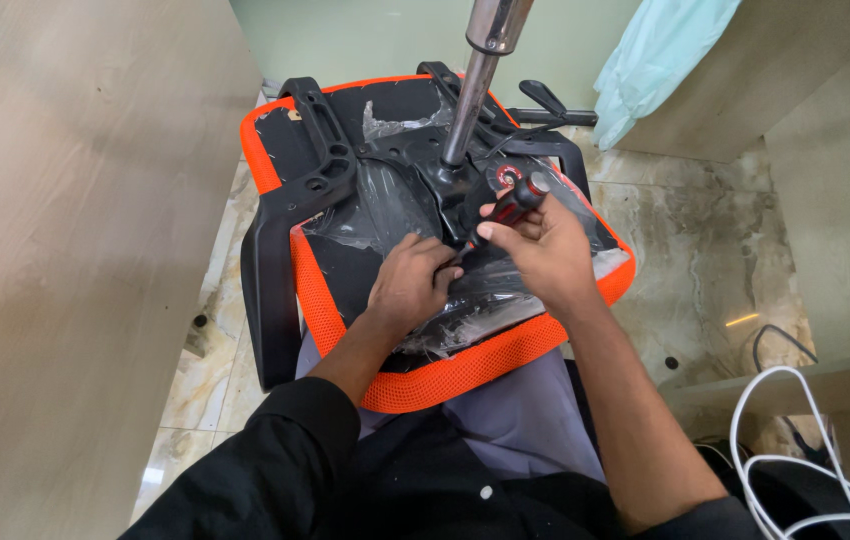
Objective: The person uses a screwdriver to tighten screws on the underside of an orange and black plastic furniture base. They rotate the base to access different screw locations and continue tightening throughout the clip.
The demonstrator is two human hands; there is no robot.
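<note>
Black sleeves [275, 470] fill the bottom of the view, both forearms reaching forward over an upturned office chair seat [425, 230] that rests across the person's lap. Its underside is a black panel edged with orange mesh, still partly covered in crinkled clear plastic wrap [465, 310]. Moulded black plastic armrests [275, 230] bracket it on both sides, and a polished metal gas cylinder [475, 90] rises from the central mechanism towards the camera.

At the centre of the seat, the left hand [410, 285] lies palm down on the wrap, fingers curled and pressing against the panel near the mechanism; it holds nothing that can be seen, though the fingertips are tucked out of sight. Just beside it, the right hand [543, 250] is closed around a screwdriver [517, 198] with a black and red handle, thumb along the grip, wrist bent downward; its tip seems to point into the mechanism, hidden behind the fingers.

White cable [795, 460] coils at the lower right above a marbled tile floor [715, 250].
</note>
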